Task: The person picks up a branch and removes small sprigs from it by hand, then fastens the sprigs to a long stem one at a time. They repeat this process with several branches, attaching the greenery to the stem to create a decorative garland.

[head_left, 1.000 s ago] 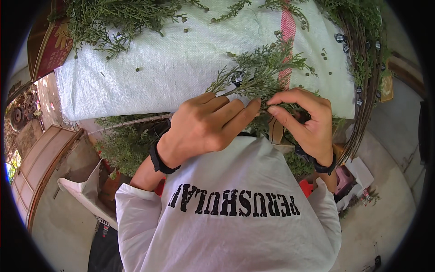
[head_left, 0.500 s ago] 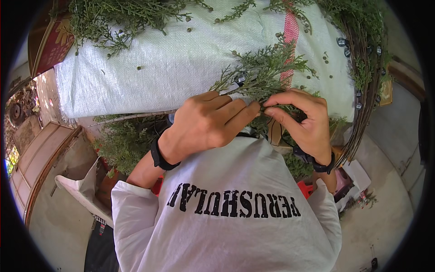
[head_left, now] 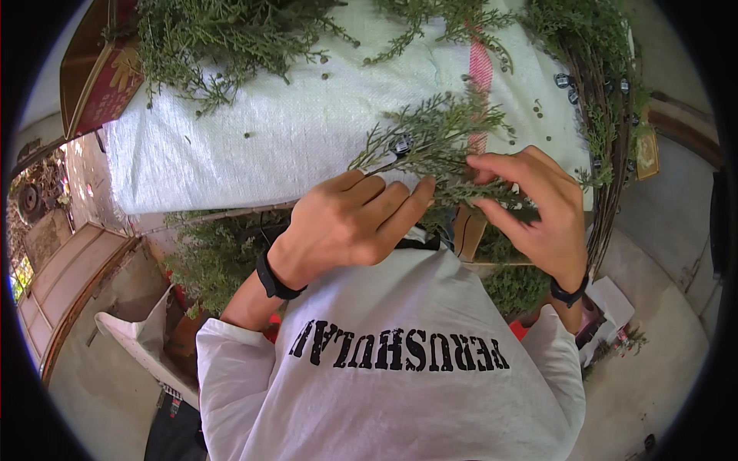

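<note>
In front of my chest, over the near edge of the white woven sack, is a juniper sprig (head_left: 442, 127) with scaly green leaves. My left hand (head_left: 346, 219) is curled closed around its stem, knuckles up; the fingertips are partly hidden. A thin bare branch (head_left: 192, 221) runs out to the left under that wrist. At the sprig's right side, my right hand (head_left: 542, 200) has its thumb and index finger apart around the leaves, apparently not gripping them. A small black round tag (head_left: 400, 144) is at the sprig. Dark bands circle both wrists.
The white woven sack (head_left: 223, 157) with a red stripe (head_left: 480, 65) carries more juniper (head_left: 223, 38) at the back and loose round cones. A bundle of long stems (head_left: 607, 184) with dark tags lies along the right. At the left stands a red-brown carton (head_left: 115, 81).
My right hand has opened its thumb-and-finger pinch and moved right, away from the left fingertips. The left hand keeps its closed grip. The whole view has shifted slightly.
</note>
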`<move>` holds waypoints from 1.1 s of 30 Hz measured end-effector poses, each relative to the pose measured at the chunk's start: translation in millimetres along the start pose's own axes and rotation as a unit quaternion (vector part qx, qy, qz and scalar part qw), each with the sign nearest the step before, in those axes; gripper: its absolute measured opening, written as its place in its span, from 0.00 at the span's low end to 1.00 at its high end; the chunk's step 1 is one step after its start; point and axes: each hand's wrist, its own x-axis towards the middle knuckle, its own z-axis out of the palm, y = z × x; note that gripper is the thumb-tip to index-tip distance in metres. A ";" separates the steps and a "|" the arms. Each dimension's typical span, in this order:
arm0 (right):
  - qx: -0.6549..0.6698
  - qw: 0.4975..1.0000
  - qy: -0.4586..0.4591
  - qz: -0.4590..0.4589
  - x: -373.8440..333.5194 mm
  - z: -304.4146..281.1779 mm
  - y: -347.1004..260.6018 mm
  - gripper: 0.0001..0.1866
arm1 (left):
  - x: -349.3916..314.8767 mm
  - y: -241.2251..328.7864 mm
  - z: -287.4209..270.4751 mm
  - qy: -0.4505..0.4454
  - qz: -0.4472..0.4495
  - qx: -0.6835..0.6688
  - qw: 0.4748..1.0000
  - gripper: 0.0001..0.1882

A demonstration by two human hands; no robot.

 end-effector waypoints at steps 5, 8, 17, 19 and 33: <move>-0.066 0.992 -0.103 0.005 6.6 -35.4 -6.5 0.24 | -1.9 0.8 -6.2 -0.039 -0.001 0.031 0.999 0.21; 0.124 0.977 -0.115 0.126 4.4 -38.6 -5.7 0.23 | -2.9 0.7 -1.5 -0.019 0.013 0.040 0.999 0.18; 0.379 0.899 0.112 0.186 17.9 19.7 -9.6 0.11 | -13.5 1.8 7.4 0.033 -0.058 -0.016 0.998 0.14; 0.425 0.876 0.198 0.109 34.8 26.9 -15.2 0.12 | -13.6 1.3 13.6 0.040 -0.088 -0.016 0.995 0.13; 0.432 0.901 0.011 0.037 125.7 -12.0 -107.5 0.12 | -36.3 -14.1 38.1 0.130 -0.100 -0.024 0.986 0.08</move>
